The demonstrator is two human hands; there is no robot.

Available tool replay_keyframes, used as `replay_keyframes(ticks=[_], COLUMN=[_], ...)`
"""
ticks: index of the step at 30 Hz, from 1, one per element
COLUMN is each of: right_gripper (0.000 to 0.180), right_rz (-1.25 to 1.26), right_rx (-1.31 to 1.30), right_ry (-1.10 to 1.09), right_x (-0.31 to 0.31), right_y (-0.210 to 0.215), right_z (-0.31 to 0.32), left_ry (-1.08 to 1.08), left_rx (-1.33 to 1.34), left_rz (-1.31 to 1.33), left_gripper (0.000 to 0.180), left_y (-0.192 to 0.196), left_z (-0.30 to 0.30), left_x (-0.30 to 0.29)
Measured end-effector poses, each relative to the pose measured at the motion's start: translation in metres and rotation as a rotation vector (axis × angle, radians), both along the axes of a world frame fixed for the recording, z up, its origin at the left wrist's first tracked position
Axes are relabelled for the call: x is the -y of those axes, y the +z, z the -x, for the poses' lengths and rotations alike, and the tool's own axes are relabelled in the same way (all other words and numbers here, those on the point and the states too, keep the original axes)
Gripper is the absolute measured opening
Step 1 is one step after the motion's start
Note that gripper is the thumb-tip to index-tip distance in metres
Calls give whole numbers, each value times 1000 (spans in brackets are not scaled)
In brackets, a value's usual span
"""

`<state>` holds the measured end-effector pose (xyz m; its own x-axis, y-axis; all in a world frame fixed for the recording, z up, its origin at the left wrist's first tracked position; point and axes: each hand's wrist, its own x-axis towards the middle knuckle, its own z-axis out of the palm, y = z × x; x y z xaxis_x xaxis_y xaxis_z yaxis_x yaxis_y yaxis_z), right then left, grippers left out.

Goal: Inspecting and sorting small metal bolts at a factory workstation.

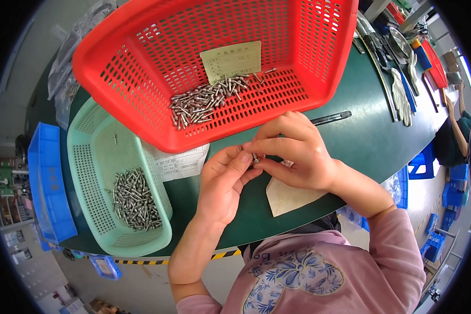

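My left hand (222,180) and my right hand (293,152) meet over the green table (361,136), in front of the red basket. Pinched between their fingertips is a small metal pin (255,158), mostly covered by the fingers. Similar silvery metal pins (204,101) lie heaped in the red perforated basket (309,91), which also holds a yellowish paper card (231,60). To the left, a pale green basket (97,183) contains another pile of metal pins (136,201), with one lying apart near its far end.
A printed paper sheet (186,163) lies partly under the red basket. Below my right hand is a beige sheet (290,198). A black pen-like tool (331,118) rests behind it. White gloves (400,97) and tools are at the far right; a blue bin (52,183) stands left. Another person (453,133) works at right.
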<state>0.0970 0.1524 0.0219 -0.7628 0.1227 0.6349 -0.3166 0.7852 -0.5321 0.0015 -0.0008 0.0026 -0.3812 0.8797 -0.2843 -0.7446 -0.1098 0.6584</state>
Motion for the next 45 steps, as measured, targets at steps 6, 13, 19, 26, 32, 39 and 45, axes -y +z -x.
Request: replay_keyframes(ticks=[6,13,19,26,32,39,45], right_gripper=[38,40,36,37,37,35,36], right_rz=[91,-180,-69,-69,-67,-57,66], right_rx=[53,27,34,55,41,17,30], right_ry=[6,-94,-47,-30,-4,45,92], right_x=[4,0,-5,-5,-4,-6,-7], right_y=[1,1,0,1,-1,-5,-3], right_z=[-1,-2,-2,-4,-3,-2,-3], left_ry=[-36,39,3,-46,-118,-166,-149], left_rx=[-121,-61,-87,-75,-125,-146,4], left_rz=[51,45,65,61,45,82,9], left_gripper=[24,22,24,25,23,25,34], left_y=[5,3,6,10,11,10,16], left_z=[-2,-8,-3,-1,-2,-4,-4], left_x=[-1,0,2,2,1,3,1])
